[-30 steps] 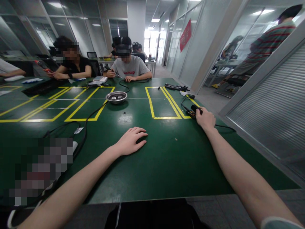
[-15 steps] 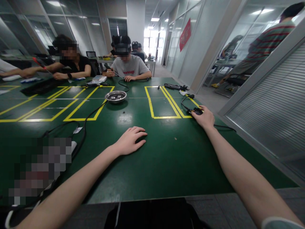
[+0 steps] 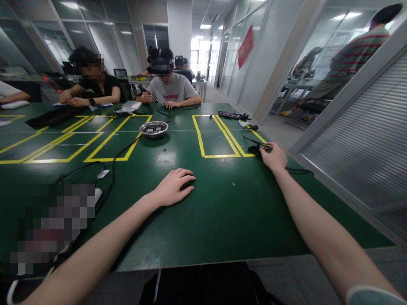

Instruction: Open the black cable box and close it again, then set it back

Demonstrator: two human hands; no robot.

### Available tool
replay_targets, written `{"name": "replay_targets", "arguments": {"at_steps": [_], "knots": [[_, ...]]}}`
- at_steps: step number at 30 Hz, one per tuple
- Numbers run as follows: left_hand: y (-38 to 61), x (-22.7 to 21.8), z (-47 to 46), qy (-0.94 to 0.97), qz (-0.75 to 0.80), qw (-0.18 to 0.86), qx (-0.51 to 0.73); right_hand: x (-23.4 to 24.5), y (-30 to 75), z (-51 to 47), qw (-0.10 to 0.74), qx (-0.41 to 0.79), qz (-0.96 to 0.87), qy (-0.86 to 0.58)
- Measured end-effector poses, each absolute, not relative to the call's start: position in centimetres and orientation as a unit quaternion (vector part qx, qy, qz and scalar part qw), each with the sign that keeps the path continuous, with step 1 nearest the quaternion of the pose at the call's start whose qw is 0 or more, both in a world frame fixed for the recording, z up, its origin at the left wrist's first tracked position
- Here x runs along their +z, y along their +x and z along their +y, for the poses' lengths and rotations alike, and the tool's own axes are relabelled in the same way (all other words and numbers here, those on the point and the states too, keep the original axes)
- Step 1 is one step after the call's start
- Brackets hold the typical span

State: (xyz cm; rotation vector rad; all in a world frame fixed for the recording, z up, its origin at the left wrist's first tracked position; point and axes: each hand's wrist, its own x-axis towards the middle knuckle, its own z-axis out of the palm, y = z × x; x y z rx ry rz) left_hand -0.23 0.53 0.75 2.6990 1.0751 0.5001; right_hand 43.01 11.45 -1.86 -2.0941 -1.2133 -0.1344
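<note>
My left hand point(image 3: 174, 186) lies palm down on the green table point(image 3: 210, 224), fingers stretched out and nothing in them. At the right edge of the yellow tape, my right hand point(image 3: 275, 156) is closed around a small black device point(image 3: 264, 148) with coloured wires showing. Part of the device is hidden by the fingers, and I cannot tell its exact kind. A thin black cable point(image 3: 246, 134) curves up from it to a dark rounded end point(image 3: 254, 127). Another black cable point(image 3: 300, 170) runs off to the right behind my wrist.
A metal bowl point(image 3: 154, 128) with small metal parts stands mid-table. Beyond the tape outlines lies a black folded tripod-like object point(image 3: 233, 115). A thick cable point(image 3: 114, 165) runs past a blurred-out item point(image 3: 60, 224) on the left. Across the table a person point(image 3: 171, 89) holds a tool.
My right hand has turned the black device slightly, so more of its coloured wires show. My left hand stays put. At the far left, a co-worker's arms have drawn in.
</note>
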Motion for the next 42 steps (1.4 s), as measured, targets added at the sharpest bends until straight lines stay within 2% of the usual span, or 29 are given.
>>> {"name": "replay_targets", "arguments": {"at_steps": [4,10,15,18,20,29,34,39,42], "knots": [[-0.2,0.7,0.7,0.916,0.359,0.086,0.161,-1.0,42.1,11.0,0.289,-0.008,-0.524,-0.801],[0.0,0.7,0.8,0.924,0.349,0.063,0.144,-0.1,33.9,9.1,0.279,0.041,-0.618,-0.734],[0.0,2.0,0.2,0.917,0.351,0.028,0.187,-1.5,25.4,4.5,0.320,0.096,-0.813,-0.478],[0.0,2.8,-0.2,0.927,0.315,0.053,0.196,-1.3,23.6,1.3,0.275,0.155,-0.900,-0.300],[0.0,3.1,-0.3,0.934,0.299,0.075,0.181,-0.8,23.6,-0.1,0.256,0.160,-0.919,-0.253],[-0.1,2.0,-0.2,0.927,0.326,0.083,0.166,1.2,25.9,0.5,0.274,0.153,-0.907,-0.281],[-0.1,1.7,-0.1,0.918,0.363,0.076,0.142,1.9,27.8,1.9,0.230,0.163,-0.916,-0.287],[-0.8,0.8,0.6,0.901,0.409,0.069,0.127,1.0,28.6,3.3,0.220,0.243,-0.892,-0.313],[-1.2,0.2,0.9,0.897,0.420,0.074,0.116,0.2,28.2,3.6,0.235,0.223,-0.889,-0.324]]}}
